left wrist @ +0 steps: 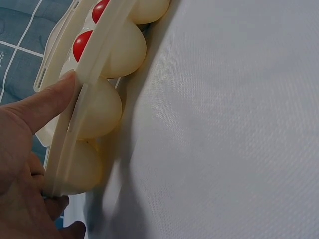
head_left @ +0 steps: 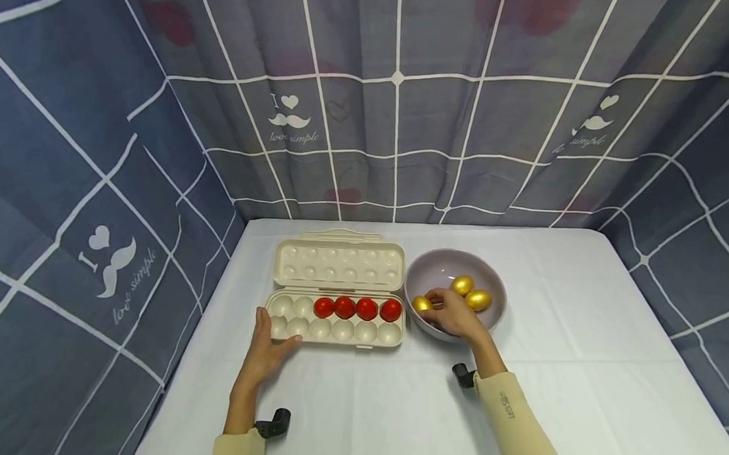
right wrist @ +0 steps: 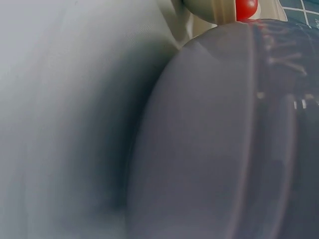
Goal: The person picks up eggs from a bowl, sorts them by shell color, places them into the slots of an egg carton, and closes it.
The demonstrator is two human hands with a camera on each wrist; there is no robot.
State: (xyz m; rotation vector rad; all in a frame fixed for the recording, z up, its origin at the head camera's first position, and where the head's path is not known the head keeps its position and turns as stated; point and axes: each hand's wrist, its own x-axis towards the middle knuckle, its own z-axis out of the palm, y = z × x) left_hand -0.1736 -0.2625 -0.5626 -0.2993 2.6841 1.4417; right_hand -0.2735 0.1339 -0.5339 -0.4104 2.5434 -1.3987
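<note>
A cream plastic egg carton (head_left: pixel 335 343) lies with its lid (head_left: pixel 340 254) folded back. Four red balls, seemingly eggs, is more than I count, so several red eggs (head_left: pixel 366 309) fill part of its rear row. My left hand (head_left: pixel 263 354) holds the carton's front left corner, thumb on the front rim and fingers round the left side. In the left wrist view the thumb (left wrist: pixel 50 104) presses the rim. My right hand (head_left: pixel 453 314) reaches into a grey-purple bowl (head_left: pixel 421 268) and pinches a gold egg (head_left: pixel 421 304). Two more gold eggs (head_left: pixel 477 300) lie behind it.
A white cloth covers the table (head_left: pixel 355 406). Checked curtains (head_left: pixel 358 117) hang behind and at both sides. The bowl stands right beside the carton; its outer wall (right wrist: pixel 199 139) fills much of the right wrist view.
</note>
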